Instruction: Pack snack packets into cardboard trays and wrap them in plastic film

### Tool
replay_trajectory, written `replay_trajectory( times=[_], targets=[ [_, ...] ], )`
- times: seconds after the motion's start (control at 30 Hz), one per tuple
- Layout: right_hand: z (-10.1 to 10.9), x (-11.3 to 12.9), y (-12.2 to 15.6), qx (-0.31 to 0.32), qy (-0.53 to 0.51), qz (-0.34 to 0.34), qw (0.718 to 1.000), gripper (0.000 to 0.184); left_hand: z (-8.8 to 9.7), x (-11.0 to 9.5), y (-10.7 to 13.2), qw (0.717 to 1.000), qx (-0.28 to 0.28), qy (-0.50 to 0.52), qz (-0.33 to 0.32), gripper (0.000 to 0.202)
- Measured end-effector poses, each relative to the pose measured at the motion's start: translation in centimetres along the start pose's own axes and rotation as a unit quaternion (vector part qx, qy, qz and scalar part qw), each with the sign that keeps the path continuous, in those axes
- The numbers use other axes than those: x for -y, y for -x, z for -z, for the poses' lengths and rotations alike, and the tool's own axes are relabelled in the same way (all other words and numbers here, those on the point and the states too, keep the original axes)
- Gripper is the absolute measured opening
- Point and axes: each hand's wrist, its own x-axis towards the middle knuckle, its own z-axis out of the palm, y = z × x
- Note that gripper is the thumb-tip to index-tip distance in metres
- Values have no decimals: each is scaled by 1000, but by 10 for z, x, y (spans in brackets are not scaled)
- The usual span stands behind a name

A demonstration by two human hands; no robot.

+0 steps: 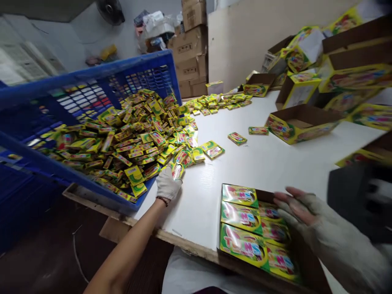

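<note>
My left hand, in a white knit glove, grips a small yellow-and-green box at the front of a loose pile of boxes. The pile spills out of a blue plastic crate tipped onto its side. My right hand, in a worn glove with bare fingertips, hovers with fingers apart over the right side of an open brown carton. Flat boxes of the same print lie in two columns in this carton, the left column higher. Nothing shows in my right hand.
A white tabletop spans the front. Two single boxes lie mid-table near an open printed display carton. More display cartons are heaped at the right. Brown shipping boxes stand stacked behind; a dark object is at far right.
</note>
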Motion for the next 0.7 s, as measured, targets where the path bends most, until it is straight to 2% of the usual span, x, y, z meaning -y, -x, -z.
replay_trajectory(
  times=[0.07, 0.13, 0.2, 0.27, 0.3, 0.33, 0.43, 0.5, 0.57, 0.63, 0.7],
  targets=[
    [4, 35, 7, -8, 31, 34, 999, 48, 10, -16, 13, 998, -14, 33, -54, 62],
    [5, 69, 9, 19, 138, 96, 986, 38, 29, -41, 28, 973, -69, 107, -190, 72],
    [5, 97, 6, 46, 188, 163, 967, 39, 52, -71, 44, 894, -129, 199, -380, 75],
    [8, 117, 3, 96, 229, 211, 945, 38, 72, -99, 63, 824, -114, 238, -501, 72],
    [12, 124, 2, 127, 257, 217, 933, 36, 78, -111, 72, 807, -93, 247, -528, 72],
    [17, 129, 1, 153, 291, 209, 921, 32, 82, -119, 81, 802, -69, 255, -536, 72],
    [35, 133, 4, 195, 416, 127, 879, 25, 76, -126, 106, 819, 5, 278, -502, 75],
    [44, 127, 6, 217, 484, 56, 846, 26, 66, -118, 118, 810, 55, 261, -522, 76],
    [46, 116, 6, 257, 523, 4, 813, 30, 55, -106, 128, 784, 97, 193, -582, 72],
    [38, 104, 3, 297, 539, -12, 788, 34, 46, -94, 135, 765, 115, 115, -624, 66],
    [24, 91, 1, 334, 550, -4, 765, 34, 38, -83, 139, 763, 110, 74, -633, 62]
  ],
)
